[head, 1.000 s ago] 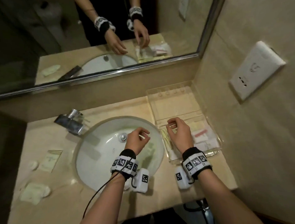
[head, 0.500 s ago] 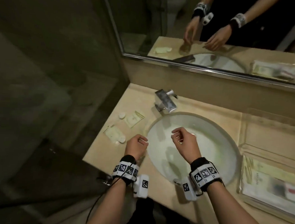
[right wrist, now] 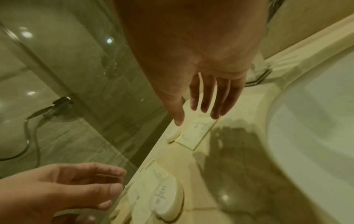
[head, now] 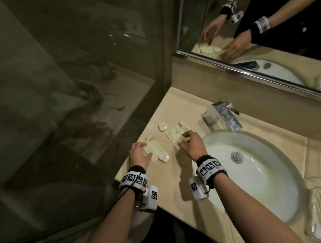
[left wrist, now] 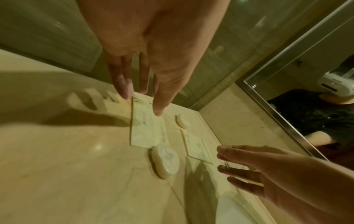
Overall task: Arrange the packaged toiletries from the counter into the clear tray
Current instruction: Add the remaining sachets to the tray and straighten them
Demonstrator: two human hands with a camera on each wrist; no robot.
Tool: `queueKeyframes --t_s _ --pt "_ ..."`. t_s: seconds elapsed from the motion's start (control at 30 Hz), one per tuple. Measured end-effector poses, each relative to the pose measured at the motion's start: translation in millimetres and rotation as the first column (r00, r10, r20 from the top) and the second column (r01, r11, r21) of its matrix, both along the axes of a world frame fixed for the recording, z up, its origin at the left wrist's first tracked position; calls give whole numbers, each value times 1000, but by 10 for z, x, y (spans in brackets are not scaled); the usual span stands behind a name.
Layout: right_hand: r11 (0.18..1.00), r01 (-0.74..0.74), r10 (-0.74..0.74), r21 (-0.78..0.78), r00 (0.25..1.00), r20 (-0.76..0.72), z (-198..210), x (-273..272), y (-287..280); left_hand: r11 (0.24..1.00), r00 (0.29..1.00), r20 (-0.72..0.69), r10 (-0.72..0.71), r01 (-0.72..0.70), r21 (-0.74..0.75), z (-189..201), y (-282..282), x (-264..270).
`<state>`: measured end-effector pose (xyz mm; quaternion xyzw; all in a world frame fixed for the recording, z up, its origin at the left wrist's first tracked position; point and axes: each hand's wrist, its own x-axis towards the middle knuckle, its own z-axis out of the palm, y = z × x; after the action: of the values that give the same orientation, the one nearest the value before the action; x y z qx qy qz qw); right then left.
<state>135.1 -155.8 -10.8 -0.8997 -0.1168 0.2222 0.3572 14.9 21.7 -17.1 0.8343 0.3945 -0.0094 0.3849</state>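
Toiletries pickup step: we spread left hand over near sachet, right hand over far sachet; both empty; next, pinch edges.

You have pale cream sachets with dark stripes at one corner, white round soaps, a beige veined counter, a white basin, and black-and-white checked wristbands.
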Motion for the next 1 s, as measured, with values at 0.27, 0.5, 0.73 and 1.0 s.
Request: queueKeyframes --t_s 0.27,0.5,0.73,1.0 --pt "963 197 -193 -182 980 42 -245 277 455 999 999 -28 -30 28 -42 -183 265 196" --pt "933 174 -173 -313 984 33 -290 341 577 997 989 -124 -78 75 -27 -256 360 309" --pt "948 179 -199 -264 979 -48 -273 354 462 992 973 -193 -125 128 6 -177 451 341" --pt "904 403 -380 142 910 -165 22 320 -1 998 988 145 -48 52 -26 340 464 390"
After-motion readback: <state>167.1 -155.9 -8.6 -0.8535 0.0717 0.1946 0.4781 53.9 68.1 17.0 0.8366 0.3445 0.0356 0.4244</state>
